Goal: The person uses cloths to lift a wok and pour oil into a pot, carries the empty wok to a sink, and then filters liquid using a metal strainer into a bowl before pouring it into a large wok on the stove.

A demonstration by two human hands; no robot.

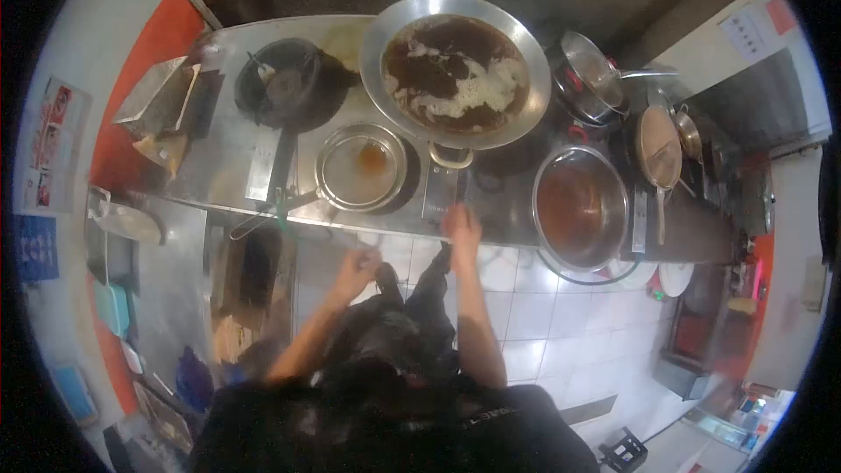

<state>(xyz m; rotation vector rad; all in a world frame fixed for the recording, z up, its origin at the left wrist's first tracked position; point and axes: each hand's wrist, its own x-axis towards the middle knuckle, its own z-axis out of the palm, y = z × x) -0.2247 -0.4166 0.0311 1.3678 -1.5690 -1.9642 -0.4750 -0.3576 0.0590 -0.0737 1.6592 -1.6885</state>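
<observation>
My right hand (464, 229) is at the counter's front edge, below the wide wok, its fingers closed round something reddish that is blurred. Lower and to the left, my left hand (356, 270) hangs in front of the counter with fingers curled; what it holds, if anything, is unclear. The wide steel wok (372, 61) has two loop handles and contains dark brown liquid with pale foam. Left of it, a round long-handled strainer (337, 144) rests on the counter, pale inside with an orange-brown patch.
A dark pan (254, 92) with a utensil inside sits at the back left. On the right stand a steel bowl (624, 210) of reddish-brown liquid, stacked pans (591, 66) and a long-handled sieve (659, 144). A green hose (583, 281) hangs below the counter edge.
</observation>
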